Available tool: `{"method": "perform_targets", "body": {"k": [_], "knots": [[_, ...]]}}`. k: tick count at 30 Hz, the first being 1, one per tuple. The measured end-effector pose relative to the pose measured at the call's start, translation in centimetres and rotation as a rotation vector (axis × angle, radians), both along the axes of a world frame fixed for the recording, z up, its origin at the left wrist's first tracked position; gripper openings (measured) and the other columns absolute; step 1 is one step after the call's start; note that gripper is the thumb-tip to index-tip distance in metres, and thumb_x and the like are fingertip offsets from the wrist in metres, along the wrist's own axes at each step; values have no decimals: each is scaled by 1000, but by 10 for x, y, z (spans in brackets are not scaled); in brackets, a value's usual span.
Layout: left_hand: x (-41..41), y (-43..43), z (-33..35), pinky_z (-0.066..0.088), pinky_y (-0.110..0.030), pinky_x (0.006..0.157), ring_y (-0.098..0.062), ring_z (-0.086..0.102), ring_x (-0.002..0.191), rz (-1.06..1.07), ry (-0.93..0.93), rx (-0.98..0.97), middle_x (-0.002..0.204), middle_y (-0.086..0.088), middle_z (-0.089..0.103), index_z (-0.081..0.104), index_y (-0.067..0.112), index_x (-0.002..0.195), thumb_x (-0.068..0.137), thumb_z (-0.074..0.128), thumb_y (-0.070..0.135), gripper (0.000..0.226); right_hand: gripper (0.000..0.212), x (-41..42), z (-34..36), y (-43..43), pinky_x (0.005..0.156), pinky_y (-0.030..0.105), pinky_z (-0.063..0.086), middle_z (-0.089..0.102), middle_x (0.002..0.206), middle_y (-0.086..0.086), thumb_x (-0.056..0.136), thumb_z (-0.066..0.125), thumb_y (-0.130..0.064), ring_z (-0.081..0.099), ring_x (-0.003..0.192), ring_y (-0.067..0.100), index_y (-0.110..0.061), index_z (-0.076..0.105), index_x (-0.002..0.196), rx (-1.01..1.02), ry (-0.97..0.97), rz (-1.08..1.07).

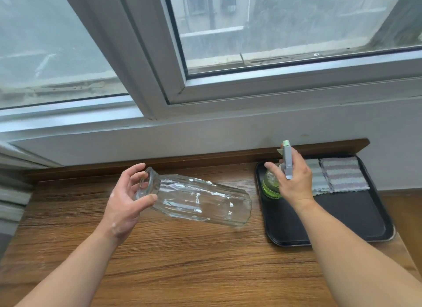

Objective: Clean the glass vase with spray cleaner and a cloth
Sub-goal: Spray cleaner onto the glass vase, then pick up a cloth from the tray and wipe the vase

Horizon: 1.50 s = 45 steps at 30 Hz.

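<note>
Your left grip [125, 204] holds the vase [201, 199] pointing at the tray [342, 217]; right grip [296, 183], clasping the spray bottle [270, 185], is nearer the tray's cloth [342, 174].

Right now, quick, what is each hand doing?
Left hand: holding the glass vase, tipped sideways.
Right hand: gripping the spray bottle over the tray.

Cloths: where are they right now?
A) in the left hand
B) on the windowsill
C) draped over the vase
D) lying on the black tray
D: the striped cloths lie at the back of the black tray, while the left hand holds the vase and the right hand holds the spray bottle.
</note>
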<state>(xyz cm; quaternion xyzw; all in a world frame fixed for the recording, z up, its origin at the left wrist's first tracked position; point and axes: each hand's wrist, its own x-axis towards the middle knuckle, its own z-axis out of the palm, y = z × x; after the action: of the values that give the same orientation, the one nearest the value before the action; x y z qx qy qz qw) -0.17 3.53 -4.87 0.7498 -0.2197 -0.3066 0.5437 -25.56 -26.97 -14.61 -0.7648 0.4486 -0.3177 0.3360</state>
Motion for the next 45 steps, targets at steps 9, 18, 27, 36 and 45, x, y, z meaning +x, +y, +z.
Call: {"method": "perform_targets", "body": {"k": [9,18,27,36,45], "knots": [[21,3,-19,41,-62,111,-29,56,132,-19,-25,3,143,-3,58,58,46,136,51,84,40,88,85,-58,-11,11,107,26,37,51,141,-11,80,81,-25,47,129,3,-23,36,152,238,132,66],[23,3,-23,43,-62,109,-29,57,132,-37,-45,-11,145,-3,58,58,45,137,54,83,41,87,46,-78,-52,-53,114,43,37,38,160,9,102,48,-18,38,144,30,-13,47,148,155,672,105],[25,19,-25,42,-65,109,-29,58,132,-45,-38,46,144,0,58,56,48,138,52,88,46,92,39,-65,-70,-44,92,43,48,57,134,9,97,60,-35,52,121,34,-17,59,131,51,854,-30],[15,25,-21,44,-58,111,-25,59,130,-56,-99,118,143,-1,57,53,52,139,51,86,58,94,30,-103,-57,11,78,39,49,62,115,9,93,57,-14,62,101,33,-18,61,123,193,759,-64],[0,42,-19,45,-41,98,-21,57,125,-73,-109,132,135,4,58,53,41,145,52,79,58,98,39,-108,30,107,76,12,45,66,101,-13,89,64,-9,61,92,-3,-42,69,108,292,237,22]]}}
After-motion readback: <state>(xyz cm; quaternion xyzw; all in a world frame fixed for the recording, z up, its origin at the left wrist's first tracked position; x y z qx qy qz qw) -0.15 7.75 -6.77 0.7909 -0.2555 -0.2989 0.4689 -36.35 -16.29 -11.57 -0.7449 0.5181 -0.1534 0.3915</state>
